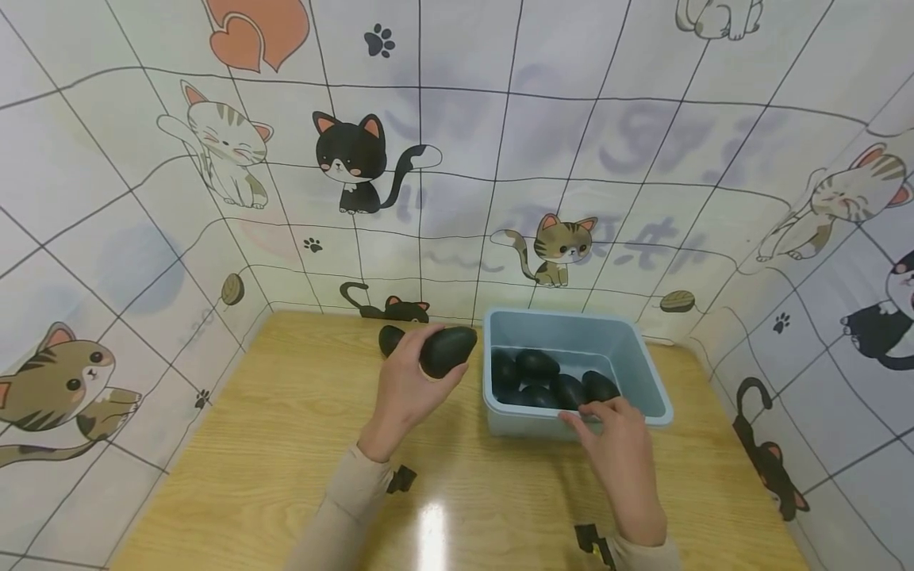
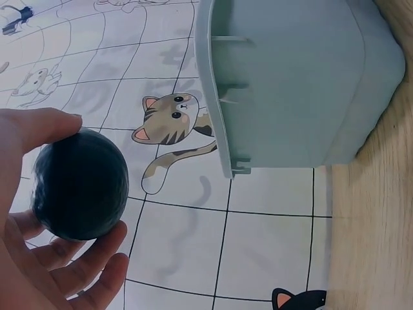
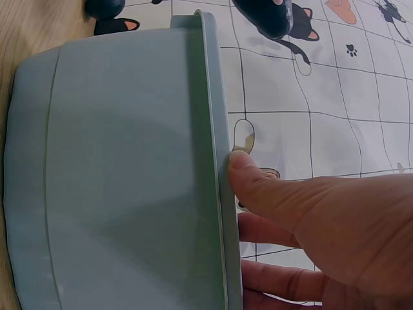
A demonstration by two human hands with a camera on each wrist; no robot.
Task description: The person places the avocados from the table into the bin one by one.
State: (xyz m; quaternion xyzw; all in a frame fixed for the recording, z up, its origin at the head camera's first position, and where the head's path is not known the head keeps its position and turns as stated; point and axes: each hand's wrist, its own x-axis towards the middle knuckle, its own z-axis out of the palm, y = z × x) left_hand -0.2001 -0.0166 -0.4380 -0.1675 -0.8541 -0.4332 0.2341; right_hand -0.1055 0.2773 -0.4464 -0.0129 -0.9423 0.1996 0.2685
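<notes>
My left hand (image 1: 414,381) holds a dark avocado (image 1: 448,351) above the table, left of a pale blue plastic bin (image 1: 651,373). In the left wrist view, the thumb and fingers wrap round this avocado (image 2: 80,184). Partly hidden behind that hand, another dark avocado (image 1: 390,339) lies near the back wall. Several avocados (image 1: 537,365) rest inside the bin. With thumb and fingers, my right hand (image 1: 617,452) grips the bin's front rim. In the right wrist view, the thumb presses the rim (image 3: 222,174) while the other fingers reach over to its inner side.
The wooden table (image 1: 286,444) ends against walls (image 1: 457,159) printed with cats and grid lines. Small black patches (image 1: 402,478) mark the tabletop near the left forearm and near the right wrist. The bin stands close to the back wall.
</notes>
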